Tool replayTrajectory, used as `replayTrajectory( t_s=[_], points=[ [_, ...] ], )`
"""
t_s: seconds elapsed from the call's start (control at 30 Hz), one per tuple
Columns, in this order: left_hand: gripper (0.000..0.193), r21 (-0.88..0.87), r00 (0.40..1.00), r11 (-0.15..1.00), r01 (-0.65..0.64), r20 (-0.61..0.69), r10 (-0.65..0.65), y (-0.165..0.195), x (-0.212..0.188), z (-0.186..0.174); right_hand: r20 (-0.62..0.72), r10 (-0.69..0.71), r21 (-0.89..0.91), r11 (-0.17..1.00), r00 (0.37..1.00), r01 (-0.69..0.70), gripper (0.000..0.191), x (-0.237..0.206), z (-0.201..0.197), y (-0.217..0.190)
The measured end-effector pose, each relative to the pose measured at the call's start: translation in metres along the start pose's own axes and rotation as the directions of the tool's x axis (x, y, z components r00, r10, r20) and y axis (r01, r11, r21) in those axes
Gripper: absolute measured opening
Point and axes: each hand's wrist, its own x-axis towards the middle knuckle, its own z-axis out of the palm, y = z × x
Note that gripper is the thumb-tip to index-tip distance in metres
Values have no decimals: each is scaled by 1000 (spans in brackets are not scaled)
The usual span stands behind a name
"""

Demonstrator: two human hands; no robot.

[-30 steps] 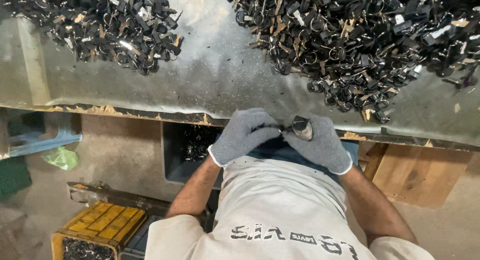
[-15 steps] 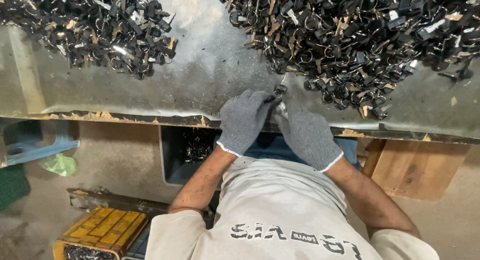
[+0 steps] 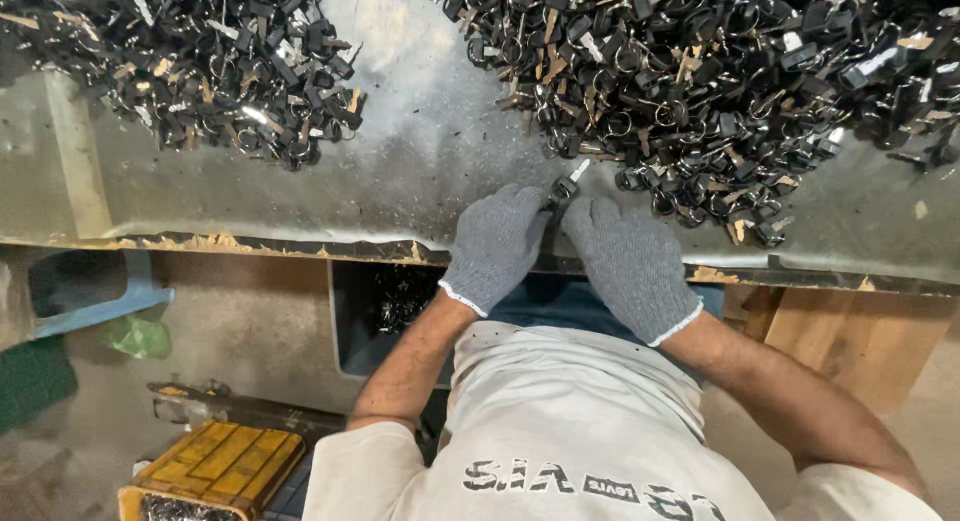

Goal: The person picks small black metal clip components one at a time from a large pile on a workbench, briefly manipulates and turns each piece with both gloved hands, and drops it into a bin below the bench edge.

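Both gloved hands are meeting at the near edge of the grey worktop (image 3: 420, 171). The left hand (image 3: 497, 243) and the right hand (image 3: 625, 261) are together pinching a small black part (image 3: 563, 188) (a pale tab is sticking out of it) between their fingers. The part is sitting just in front of the big heap of black parts (image 3: 720, 71); a smaller heap (image 3: 190, 61) is lying well apart to the left.

I wear grey knitted gloves with white cuffs on my left hand (image 3: 497, 243) and right hand (image 3: 628, 266), and a short-sleeved white T-shirt (image 3: 560, 421) with dark lettering.
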Motion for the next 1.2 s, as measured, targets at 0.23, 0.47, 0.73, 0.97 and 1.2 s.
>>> replayTrajectory(
  t_s=[0.23, 0.47, 0.73, 0.97, 1.2],
  points=[
    [14, 60, 999, 998, 9, 46, -11, 8, 0, 6, 264, 172, 46, 981, 949, -190, 20, 2, 5, -14],
    [16, -21, 999, 999, 36, 6, -36, 14, -3, 1, 136, 20, 518, 851, 990, -89, 70, -5, 1, 19],
    [21, 56, 998, 998, -26, 51, 23, 3, -2, 15, -26, 86, -111, 990, 996, -89, 18, -6, 11, -19],
    [27, -47, 994, 994, 103, -42, -105, 18, -1, 1, 494, -10, 538, 789, 869, -297, 56, 13, -13, 25],
    [19, 29, 994, 998, 50, -96, -47, 13, -7, 8, 109, 54, 422, 901, 993, -96, 35, 2, -7, 3]
  ],
)
